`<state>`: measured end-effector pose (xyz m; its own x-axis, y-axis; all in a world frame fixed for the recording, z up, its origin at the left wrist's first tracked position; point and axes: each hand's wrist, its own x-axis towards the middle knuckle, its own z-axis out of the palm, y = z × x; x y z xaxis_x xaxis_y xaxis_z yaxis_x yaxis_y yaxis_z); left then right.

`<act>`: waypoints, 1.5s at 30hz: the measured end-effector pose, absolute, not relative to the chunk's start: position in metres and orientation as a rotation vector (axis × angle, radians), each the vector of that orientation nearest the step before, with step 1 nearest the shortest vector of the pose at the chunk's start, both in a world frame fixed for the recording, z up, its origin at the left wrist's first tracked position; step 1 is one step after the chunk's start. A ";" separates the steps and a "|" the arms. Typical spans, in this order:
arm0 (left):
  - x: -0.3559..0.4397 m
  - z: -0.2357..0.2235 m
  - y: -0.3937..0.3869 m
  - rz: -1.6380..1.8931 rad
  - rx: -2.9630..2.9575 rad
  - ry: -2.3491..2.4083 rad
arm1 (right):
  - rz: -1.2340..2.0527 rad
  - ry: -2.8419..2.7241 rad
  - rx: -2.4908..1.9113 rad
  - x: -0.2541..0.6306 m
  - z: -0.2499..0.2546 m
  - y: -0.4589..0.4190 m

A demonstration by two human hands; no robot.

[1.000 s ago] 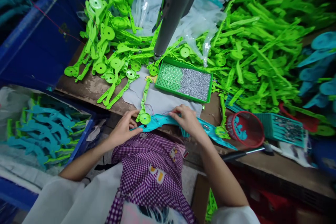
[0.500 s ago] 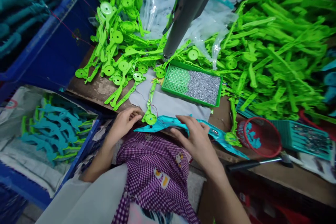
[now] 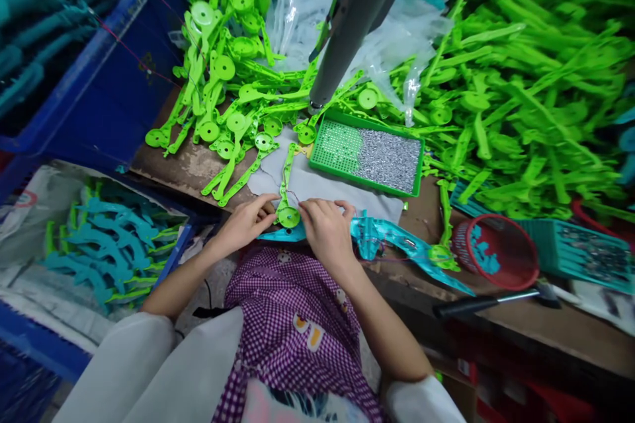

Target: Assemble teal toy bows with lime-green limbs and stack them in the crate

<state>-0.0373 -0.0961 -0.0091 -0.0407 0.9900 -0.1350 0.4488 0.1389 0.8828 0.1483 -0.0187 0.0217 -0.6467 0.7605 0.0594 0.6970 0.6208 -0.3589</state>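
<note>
A lime-green plastic arm (image 3: 288, 215) with a round end lies over one tip of a long turquoise plastic piece (image 3: 391, 232) at the table's front edge. Left of the round end is my left hand (image 3: 247, 223), its fingers curled and pinched at the disc's edge; what they hold is hidden. On the other side, my right hand (image 3: 328, 230) reaches across the turquoise piece with its fingertips pinched together where a thin dark wire (image 3: 292, 194) runs. Another green part (image 3: 441, 255) lies on the turquoise piece's far right end.
A green tray (image 3: 367, 153) of small metal pieces sits beyond my hands. Green parts (image 3: 536, 92) are heaped behind. At right are a red basket (image 3: 510, 254), a hammer (image 3: 481, 304) and a turquoise tray (image 3: 570, 251). A blue crate (image 3: 94, 99) stands left; a grey post (image 3: 342, 33) rises ahead.
My right hand has moved left along the turquoise piece to the green round end, and its fingers have closed. My left hand has shifted slightly right and up to the disc.
</note>
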 end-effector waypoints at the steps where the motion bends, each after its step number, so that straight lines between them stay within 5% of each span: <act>1: -0.038 -0.009 -0.095 0.840 1.454 1.602 | 0.453 -2.639 -1.219 0.148 0.022 -0.020; 39: -0.051 -0.015 -0.079 0.566 2.052 1.528 | 0.245 -2.803 -1.086 0.145 0.002 -0.027; 45: -0.057 -0.013 -0.071 0.505 1.987 1.477 | 0.562 -2.673 -1.160 0.142 0.002 -0.027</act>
<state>-0.0568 -0.0712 -0.0125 0.3065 0.9505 -0.0515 0.7200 -0.1961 0.6657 0.1416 -0.0268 0.0020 -0.6814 0.7319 0.0090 0.6663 0.6253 -0.4064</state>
